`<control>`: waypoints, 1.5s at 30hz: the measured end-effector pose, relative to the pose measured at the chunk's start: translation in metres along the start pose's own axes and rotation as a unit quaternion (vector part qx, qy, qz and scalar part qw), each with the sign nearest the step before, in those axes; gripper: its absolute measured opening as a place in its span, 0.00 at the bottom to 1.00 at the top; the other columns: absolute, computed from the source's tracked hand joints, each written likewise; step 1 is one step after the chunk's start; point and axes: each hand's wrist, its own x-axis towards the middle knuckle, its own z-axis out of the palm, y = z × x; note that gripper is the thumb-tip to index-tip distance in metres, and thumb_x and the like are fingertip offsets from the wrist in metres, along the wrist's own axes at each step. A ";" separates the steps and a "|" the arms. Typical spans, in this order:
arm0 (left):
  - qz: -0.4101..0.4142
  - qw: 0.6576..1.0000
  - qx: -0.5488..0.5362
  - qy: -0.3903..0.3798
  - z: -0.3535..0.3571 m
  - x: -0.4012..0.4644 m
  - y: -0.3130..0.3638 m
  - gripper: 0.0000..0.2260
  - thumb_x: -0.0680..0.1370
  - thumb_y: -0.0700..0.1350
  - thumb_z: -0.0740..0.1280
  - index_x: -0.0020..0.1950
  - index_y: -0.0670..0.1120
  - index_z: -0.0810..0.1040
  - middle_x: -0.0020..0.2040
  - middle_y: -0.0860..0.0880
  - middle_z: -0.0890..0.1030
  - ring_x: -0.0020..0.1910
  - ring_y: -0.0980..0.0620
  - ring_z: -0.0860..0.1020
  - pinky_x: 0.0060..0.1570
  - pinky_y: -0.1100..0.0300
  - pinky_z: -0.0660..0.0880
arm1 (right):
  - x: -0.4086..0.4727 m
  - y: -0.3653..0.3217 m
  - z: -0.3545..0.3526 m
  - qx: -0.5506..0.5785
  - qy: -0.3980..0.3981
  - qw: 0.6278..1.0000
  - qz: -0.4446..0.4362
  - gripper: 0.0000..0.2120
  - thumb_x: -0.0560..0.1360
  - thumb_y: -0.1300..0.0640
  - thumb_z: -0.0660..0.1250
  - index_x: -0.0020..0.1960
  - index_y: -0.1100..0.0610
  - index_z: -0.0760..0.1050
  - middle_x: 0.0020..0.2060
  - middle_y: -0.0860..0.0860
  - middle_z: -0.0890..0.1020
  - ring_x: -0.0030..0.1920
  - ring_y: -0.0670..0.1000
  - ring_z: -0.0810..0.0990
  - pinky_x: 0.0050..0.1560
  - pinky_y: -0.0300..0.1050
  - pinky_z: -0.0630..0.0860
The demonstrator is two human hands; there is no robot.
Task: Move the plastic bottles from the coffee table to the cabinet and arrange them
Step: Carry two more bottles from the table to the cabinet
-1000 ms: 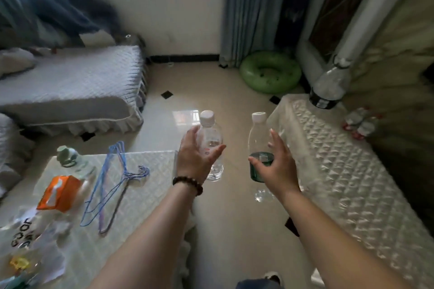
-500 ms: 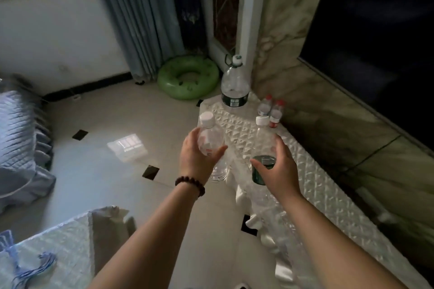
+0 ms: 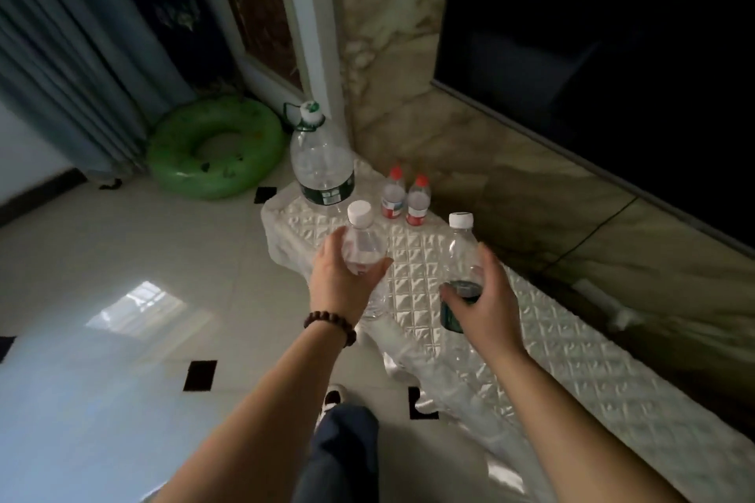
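Observation:
My left hand [image 3: 341, 282] grips a clear bottle with a white cap [image 3: 365, 245], held upright over the near left edge of the cabinet [image 3: 572, 355], which is draped in a quilted white cover. My right hand [image 3: 488, 304] grips a second clear bottle with a white cap and green label [image 3: 461, 257], upright over the cabinet top. At the cabinet's far end stand a large jug with a green label [image 3: 322, 165] and two small red-capped bottles [image 3: 393, 196] [image 3: 417, 200] side by side.
A green inflatable ring [image 3: 214, 147] lies on the tiled floor beyond the cabinet, by grey curtains [image 3: 73, 53]. A dark screen [image 3: 613, 33] hangs on the marble wall behind the cabinet. My leg and shoe [image 3: 335, 404] show below my arms.
The view has swung right, away from the coffee table and toward the cabinet. Both hands have carried their bottles forward, from above the floor to above the cabinet's far part.

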 end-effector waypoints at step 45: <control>0.066 0.956 0.131 -0.254 0.236 0.235 -0.158 0.32 0.69 0.46 0.76 0.69 0.49 0.65 0.61 0.48 0.77 0.55 0.47 0.78 0.49 0.58 0.73 | 0.282 0.186 0.183 0.057 0.123 0.967 0.218 0.37 0.67 0.59 0.76 0.69 0.56 0.60 0.63 0.53 0.75 0.61 0.51 0.76 0.54 0.38 0.70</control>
